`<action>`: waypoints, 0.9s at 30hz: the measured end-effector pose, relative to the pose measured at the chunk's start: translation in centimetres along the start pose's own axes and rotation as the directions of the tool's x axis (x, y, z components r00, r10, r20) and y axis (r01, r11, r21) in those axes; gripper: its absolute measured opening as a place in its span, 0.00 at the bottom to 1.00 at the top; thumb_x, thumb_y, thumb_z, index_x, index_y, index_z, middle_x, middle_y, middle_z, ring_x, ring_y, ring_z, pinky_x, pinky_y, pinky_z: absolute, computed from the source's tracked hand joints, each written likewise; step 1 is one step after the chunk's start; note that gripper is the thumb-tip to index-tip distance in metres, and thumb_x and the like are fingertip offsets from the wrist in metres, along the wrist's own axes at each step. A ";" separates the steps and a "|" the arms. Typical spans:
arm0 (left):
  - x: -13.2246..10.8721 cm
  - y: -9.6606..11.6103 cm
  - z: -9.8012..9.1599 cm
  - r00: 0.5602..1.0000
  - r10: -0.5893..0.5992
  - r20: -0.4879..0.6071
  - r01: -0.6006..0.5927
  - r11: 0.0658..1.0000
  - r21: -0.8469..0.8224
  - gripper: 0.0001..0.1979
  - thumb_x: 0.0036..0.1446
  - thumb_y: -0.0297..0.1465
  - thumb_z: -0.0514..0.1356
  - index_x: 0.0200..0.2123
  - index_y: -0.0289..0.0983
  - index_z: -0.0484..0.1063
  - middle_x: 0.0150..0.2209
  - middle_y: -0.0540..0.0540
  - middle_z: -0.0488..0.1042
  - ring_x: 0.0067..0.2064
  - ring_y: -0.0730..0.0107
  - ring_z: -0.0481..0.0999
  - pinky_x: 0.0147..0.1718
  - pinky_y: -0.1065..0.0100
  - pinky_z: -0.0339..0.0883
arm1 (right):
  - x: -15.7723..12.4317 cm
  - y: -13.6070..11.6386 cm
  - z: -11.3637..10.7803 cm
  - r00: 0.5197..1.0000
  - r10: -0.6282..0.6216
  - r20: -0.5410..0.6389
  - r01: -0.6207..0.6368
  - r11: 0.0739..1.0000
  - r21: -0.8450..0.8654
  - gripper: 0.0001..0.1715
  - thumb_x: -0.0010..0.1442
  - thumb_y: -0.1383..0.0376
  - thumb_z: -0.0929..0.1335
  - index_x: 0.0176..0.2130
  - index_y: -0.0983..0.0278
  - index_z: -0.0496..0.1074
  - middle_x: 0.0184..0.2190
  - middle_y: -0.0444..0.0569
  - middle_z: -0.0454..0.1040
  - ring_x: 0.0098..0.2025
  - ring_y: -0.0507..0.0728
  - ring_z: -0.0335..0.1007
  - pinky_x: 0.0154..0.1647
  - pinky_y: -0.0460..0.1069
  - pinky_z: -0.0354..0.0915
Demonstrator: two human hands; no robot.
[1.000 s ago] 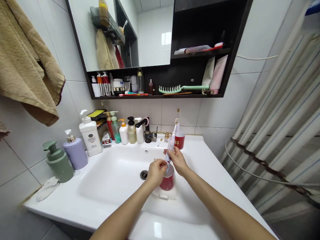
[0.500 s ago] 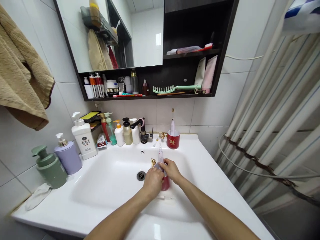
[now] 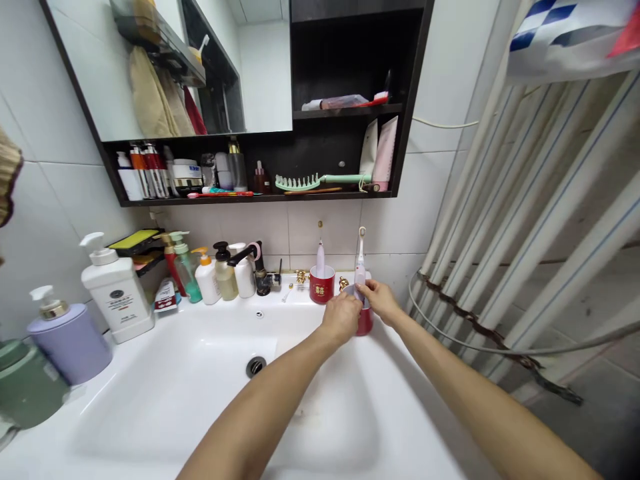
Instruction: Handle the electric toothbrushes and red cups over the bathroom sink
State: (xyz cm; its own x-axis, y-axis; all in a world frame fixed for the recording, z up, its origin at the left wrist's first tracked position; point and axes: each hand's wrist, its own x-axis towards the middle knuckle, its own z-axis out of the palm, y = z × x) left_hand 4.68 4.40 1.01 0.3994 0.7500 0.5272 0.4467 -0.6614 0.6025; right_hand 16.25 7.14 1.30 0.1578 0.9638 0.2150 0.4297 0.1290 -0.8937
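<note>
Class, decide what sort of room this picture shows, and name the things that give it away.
Most likely a home bathroom: there is a white washbasin with a dark tap, a mirror above, and a toothbrush at the person's right hand.

Right of the frame's centre, a white plastic electric toothbrush (image 3: 361, 260) stands in a red cylindrical cup (image 3: 365, 324) — by the rear right corner of the glossy white sink (image 3: 175, 387). Leftward: another round red cup (image 3: 321, 289), then a black metal faucet (image 3: 261, 275) — all below the dark boxy cabinet (image 3: 327, 150).
</note>
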 end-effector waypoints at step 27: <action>4.2 -7.2 -3.1 0.954 -0.286 -0.091 0.300 0.900 0.317 0.07 0.39 0.22 0.52 0.25 0.32 0.68 0.41 0.40 0.62 0.42 0.62 0.60 0.39 0.65 0.53 | 4.8 0.8 -2.4 0.942 -0.062 -0.331 0.077 0.996 0.033 0.14 0.51 0.63 0.59 0.39 0.66 0.62 0.40 0.49 0.64 0.40 0.53 0.60 0.41 0.53 0.57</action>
State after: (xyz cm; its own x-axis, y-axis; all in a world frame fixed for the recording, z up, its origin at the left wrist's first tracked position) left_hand 0.67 12.30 0.72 0.1801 0.9050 0.3854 0.7754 -0.3717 0.5105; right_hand 19.48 11.36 2.53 0.4161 0.8223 0.3882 0.4112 0.2106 -0.8869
